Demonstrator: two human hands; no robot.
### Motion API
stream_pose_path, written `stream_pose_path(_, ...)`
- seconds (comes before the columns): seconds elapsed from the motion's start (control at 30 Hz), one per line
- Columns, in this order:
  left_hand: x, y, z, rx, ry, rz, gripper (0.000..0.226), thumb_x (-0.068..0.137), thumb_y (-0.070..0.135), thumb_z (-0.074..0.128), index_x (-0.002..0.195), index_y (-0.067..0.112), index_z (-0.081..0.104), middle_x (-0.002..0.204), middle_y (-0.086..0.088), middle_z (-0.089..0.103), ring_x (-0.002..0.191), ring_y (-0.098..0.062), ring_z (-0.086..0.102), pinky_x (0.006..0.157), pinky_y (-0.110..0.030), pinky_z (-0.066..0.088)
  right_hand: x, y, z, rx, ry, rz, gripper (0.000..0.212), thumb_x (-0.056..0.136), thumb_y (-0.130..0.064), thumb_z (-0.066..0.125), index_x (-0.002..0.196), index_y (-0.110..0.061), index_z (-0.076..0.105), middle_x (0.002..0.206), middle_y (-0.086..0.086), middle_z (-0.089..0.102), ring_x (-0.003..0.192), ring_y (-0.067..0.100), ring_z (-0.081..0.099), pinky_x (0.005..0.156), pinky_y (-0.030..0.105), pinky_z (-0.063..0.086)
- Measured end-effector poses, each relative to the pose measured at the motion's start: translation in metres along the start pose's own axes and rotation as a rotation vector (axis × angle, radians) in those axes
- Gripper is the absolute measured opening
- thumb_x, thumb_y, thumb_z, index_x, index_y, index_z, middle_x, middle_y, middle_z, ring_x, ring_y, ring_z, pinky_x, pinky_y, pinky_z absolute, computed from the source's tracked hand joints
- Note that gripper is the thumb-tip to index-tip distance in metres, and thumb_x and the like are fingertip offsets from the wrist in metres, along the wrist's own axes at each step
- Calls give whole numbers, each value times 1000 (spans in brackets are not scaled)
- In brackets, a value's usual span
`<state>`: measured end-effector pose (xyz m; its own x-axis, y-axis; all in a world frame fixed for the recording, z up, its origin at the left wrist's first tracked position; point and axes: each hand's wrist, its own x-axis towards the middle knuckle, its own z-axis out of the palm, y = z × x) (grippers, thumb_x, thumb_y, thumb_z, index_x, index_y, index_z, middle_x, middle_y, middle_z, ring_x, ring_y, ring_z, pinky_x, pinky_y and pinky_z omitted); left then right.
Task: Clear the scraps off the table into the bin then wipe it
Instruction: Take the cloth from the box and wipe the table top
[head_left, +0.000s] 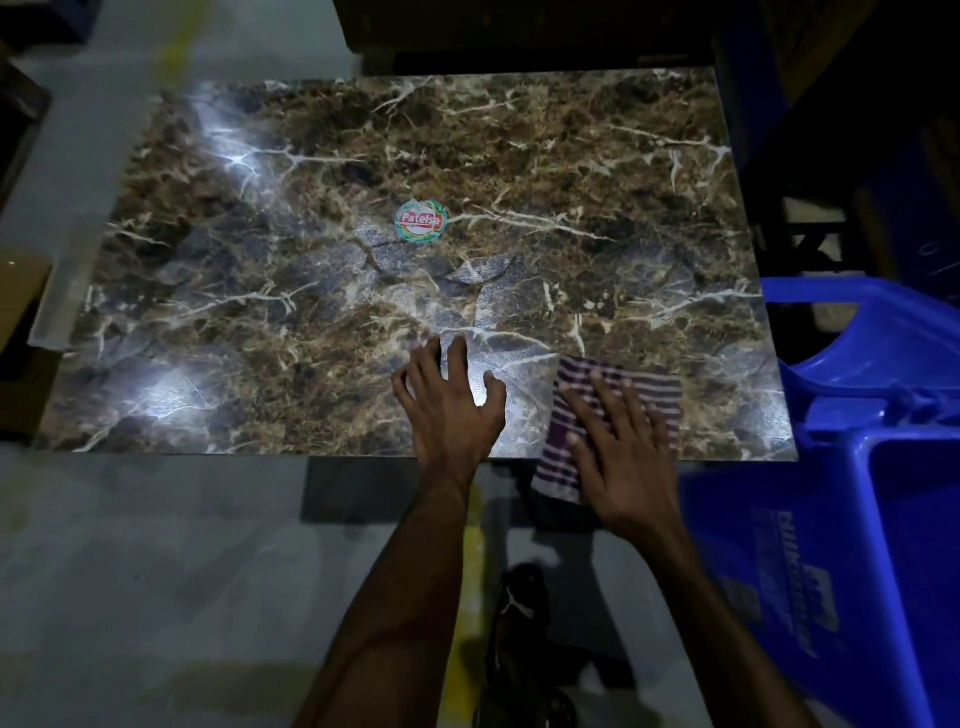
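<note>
Now, your right hand (618, 447): flat, fingers straight, pressing the striped cloth (613, 415) at the marble table's (311, 260) near edge, one corner overhanging.
Your left hand (449, 405): fingers spread, resting beside it.
Blue bin (852, 519): right of table.

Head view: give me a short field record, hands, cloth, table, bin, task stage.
left hand: fingers spread, resting flat on the table, holds nothing
right hand: fingers straight, pressing on the striped cloth
striped cloth: at the near edge, right of centre, one corner hanging over the edge
table: marble-patterned top, round sticker near the middle; no loose scraps visible
blue bin: on the floor beside the table's right end
stage: wiping, judging by the hand on the cloth
</note>
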<state>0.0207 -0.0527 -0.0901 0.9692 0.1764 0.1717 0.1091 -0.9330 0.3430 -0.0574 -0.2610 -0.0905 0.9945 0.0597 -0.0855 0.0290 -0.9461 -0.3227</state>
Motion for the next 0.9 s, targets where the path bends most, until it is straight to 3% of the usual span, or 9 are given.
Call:
stream_pose_path(0.2, 0, -1, 3, -6, 23, 0, 56, 86, 42, 64, 136, 18, 58, 142, -13, 52, 133, -34, 46, 112, -56, 31, 43, 20, -5, -14, 84, 230, 59, 107, -54, 22, 164, -40, 21, 174, -3, 13, 162, 27, 3, 128, 55, 9)
stream_pose_path(0.3, 0, -1, 3, -8, 16, 6, 56, 87, 42, 63, 137, 18, 57, 143, -12, 51, 134, -34, 45, 113, -56, 30, 56, 0, 0, -36, 89, 181, 59, 108, -53, 22, 165, -39, 20, 175, -2, 13, 161, 27, 6, 128, 54, 9)
stream_pose_path(0.43, 0, -1, 3, -9, 8, 1, 56, 87, 42, 63, 137, 18, 57, 141, -12, 51, 131, -34, 46, 111, -57, 31, 12, -6, 2, -23, 39, 23, 58, 109, -53, 20, 165, -41, 12, 175, -4, 4, 162, 22, 0, 129, 49, 5)
stream_pose_path(0.63, 2, -3, 4, 3, -12, 20, 56, 88, 43, 60, 138, 19, 57, 143, -11, 51, 131, -35, 46, 109, -58, 32, -1, 54, -13, -27, 47, 191, 60, 107, -56, 19, 165, -39, 21, 174, -1, 14, 161, 29, 8, 124, 61, 19)
stream_pose_path(0.77, 0, -6, 3, -15, -71, 88, 51, 94, 40, 55, 144, 28, 53, 152, 1, 44, 144, -28, 35, 117, -59, 23, 45, 43, -12, -37, 93, 262, 60, 107, -55, 20, 165, -37, 22, 173, 2, 19, 160, 32, 12, 126, 60, 17)
stream_pose_path(0.9, 1, -10, 7, -104, -139, 125, 52, 101, 35, 50, 152, 27, 46, 161, 5, 38, 153, -17, 27, 126, -58, 8, 36, 9, -2, -65, 76, 145, 58, 109, -53, 20, 165, -38, 22, 174, 0, 15, 161, 28, 8, 128, 49, 4)
